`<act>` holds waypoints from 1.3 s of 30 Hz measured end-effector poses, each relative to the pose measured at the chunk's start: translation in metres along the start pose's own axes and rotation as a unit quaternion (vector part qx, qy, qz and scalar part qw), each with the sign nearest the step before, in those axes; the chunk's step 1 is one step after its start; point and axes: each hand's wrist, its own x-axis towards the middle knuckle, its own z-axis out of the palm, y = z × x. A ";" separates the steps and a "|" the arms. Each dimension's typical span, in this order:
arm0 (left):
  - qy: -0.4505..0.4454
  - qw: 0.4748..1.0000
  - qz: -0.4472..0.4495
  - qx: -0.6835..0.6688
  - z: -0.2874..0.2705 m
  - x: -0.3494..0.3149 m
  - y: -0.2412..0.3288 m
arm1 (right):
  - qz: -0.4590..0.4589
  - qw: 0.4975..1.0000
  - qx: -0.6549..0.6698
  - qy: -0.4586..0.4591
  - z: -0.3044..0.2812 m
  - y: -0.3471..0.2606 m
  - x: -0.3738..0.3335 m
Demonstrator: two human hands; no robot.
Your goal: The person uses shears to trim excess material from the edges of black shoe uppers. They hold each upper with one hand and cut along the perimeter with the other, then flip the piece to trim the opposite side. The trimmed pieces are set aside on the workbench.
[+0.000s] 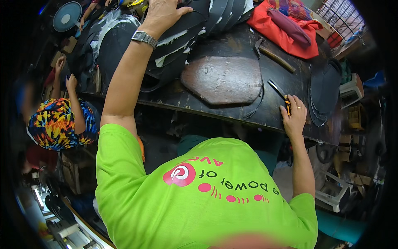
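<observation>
My left hand (166,15) reaches far forward over a stack of black, sole-like sheet pieces (174,54) with ragged white edges. Its thumb sticks out to the side; the fingertips run past the upper edge of the picture. At the right, my right hand (295,114) rests at the near part of the dark table (199,101), with its fingers closed around the orange-and-black handles of a pair of scissors (286,98). The blades point forward and left, toward a worn brown wooden board (224,79) with cut corners.
A wooden-handled tool (277,58) lies beyond the scissors. Behind it sits a red cloth bag (265,20) with a maroon pouch (290,27). More black pieces (325,89) hang over the right side. Another person in a colourful shirt (56,124) works at the left.
</observation>
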 end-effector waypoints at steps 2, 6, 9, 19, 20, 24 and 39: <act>-0.029 0.998 -0.045 -0.037 -0.003 0.009 0.014 | 0.003 1.000 -0.001 0.015 -0.002 -0.002 -0.001; 0.119 0.989 0.079 -0.033 -0.022 0.007 0.062 | 0.003 1.000 0.014 0.023 -0.003 -0.004 0.001; -0.003 0.926 0.020 -0.377 -0.041 -0.034 0.125 | -0.003 1.000 0.013 0.027 -0.001 -0.003 0.000; -0.014 0.647 0.290 -0.705 -0.037 -0.108 0.277 | -0.006 1.000 -0.004 0.015 0.009 0.007 0.000; -0.005 0.639 0.302 -0.707 -0.036 -0.108 0.281 | -0.001 1.000 -0.007 0.011 0.010 0.007 -0.001; 0.058 0.628 0.338 -0.699 -0.031 -0.105 0.280 | 0.000 1.000 -0.010 0.015 0.018 0.016 -0.005; 0.108 0.983 -0.021 0.147 0.055 -0.003 0.052 | 0.068 0.996 -0.006 0.057 0.002 0.005 -0.004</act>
